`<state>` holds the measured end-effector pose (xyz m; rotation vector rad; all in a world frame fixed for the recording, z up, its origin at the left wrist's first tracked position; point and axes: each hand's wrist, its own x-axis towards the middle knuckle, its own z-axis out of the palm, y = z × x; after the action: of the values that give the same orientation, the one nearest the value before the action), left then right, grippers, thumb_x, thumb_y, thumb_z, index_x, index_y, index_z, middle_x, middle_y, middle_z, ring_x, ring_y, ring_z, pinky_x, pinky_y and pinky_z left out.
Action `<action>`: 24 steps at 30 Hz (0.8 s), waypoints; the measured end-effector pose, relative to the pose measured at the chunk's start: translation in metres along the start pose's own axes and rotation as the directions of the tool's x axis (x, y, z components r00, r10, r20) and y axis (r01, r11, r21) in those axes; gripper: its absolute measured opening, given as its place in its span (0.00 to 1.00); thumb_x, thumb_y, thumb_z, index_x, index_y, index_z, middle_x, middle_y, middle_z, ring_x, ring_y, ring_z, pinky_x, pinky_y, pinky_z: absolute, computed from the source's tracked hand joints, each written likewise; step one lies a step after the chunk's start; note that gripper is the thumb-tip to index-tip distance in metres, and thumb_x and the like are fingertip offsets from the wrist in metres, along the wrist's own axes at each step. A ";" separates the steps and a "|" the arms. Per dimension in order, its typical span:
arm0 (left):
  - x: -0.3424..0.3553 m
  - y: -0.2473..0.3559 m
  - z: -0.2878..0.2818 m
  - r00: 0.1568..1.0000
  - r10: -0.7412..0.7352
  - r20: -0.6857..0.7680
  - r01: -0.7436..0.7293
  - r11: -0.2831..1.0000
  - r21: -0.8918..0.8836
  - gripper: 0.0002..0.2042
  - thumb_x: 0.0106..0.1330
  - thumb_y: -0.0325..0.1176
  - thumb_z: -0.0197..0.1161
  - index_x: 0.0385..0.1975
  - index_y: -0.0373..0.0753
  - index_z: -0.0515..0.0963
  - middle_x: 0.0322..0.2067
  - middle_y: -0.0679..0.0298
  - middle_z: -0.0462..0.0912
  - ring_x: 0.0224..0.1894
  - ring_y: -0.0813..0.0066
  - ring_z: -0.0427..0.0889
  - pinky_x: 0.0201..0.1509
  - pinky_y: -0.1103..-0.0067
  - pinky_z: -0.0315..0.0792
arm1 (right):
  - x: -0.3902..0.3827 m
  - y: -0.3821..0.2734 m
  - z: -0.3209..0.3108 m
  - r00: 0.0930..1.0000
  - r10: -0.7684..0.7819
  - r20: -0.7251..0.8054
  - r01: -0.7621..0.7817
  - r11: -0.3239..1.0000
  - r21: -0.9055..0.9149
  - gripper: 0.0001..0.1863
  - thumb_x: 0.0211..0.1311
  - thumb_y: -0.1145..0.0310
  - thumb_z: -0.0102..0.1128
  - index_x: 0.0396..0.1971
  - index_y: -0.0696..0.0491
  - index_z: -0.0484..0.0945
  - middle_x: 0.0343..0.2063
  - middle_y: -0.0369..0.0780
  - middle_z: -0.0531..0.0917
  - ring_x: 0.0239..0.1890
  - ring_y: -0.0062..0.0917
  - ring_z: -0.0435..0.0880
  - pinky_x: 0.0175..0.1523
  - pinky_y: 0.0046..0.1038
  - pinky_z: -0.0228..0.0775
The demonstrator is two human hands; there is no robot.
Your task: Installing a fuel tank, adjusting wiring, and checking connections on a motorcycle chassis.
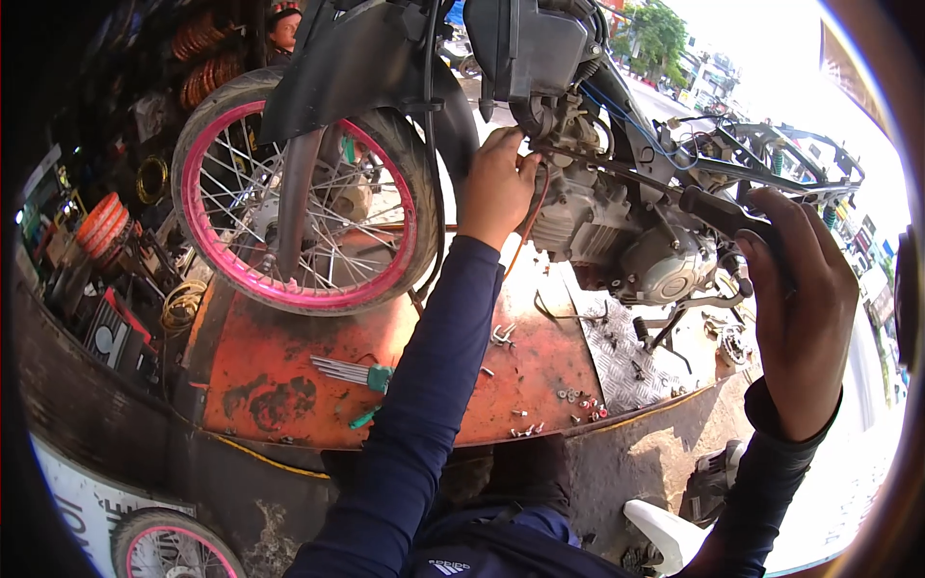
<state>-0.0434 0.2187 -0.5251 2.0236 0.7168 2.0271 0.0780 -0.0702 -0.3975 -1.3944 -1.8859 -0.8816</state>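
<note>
My right hand (805, 308) is closed around the black handle of a long screwdriver (711, 207). Its thin shaft reaches left across the side of a motorcycle engine (583, 217), toward a carburetor (578, 130). At the other end of the shaft, my left hand (499, 188) has its fingers curled in close to the carburetor, behind the front wheel (414, 212). What those fingers grip, and the screwdriver's tip, are hidden. A thin orange-brown hose (533, 217) hangs below my left hand.
The partly stripped motorcycle stands on an orange metal platform (289, 337). On it lie a hex key set (352, 372) in a green holder and several loose bolts (525, 430). A metal tread plate (626, 356) lies under the engine. A person (283, 31) is behind the wheel.
</note>
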 end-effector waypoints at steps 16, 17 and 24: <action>-0.004 0.006 0.009 0.979 0.144 -0.144 -0.118 0.978 0.174 0.05 0.57 0.25 0.62 0.29 0.29 0.77 0.28 0.49 0.79 0.32 0.48 0.79 0.37 0.64 0.72 | 0.008 -0.003 0.001 0.999 0.016 -0.034 -0.022 0.979 -0.202 0.16 0.64 0.79 0.51 0.51 0.58 0.73 0.42 0.47 0.74 0.40 0.41 0.79 0.44 0.33 0.70; -0.003 0.007 0.009 0.978 0.154 -0.139 -0.129 0.976 0.175 0.05 0.58 0.25 0.62 0.29 0.30 0.77 0.28 0.50 0.79 0.32 0.48 0.79 0.36 0.64 0.72 | 0.010 -0.001 0.002 0.994 0.090 -0.067 -0.102 0.973 -0.206 0.17 0.63 0.80 0.50 0.52 0.57 0.73 0.41 0.46 0.73 0.39 0.40 0.78 0.43 0.31 0.70; -0.005 0.007 0.009 0.983 0.156 -0.094 -0.125 0.953 0.278 0.05 0.59 0.26 0.61 0.30 0.31 0.77 0.28 0.53 0.78 0.31 0.50 0.79 0.35 0.64 0.73 | 0.008 -0.003 -0.001 1.000 0.003 -0.020 -0.006 0.989 -0.148 0.20 0.62 0.82 0.52 0.55 0.57 0.71 0.41 0.48 0.73 0.37 0.39 0.78 0.41 0.35 0.70</action>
<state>-0.0327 0.2124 -0.5271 2.1733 0.9448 2.2487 0.0733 -0.0677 -0.3910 -1.4708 -1.8339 -1.0478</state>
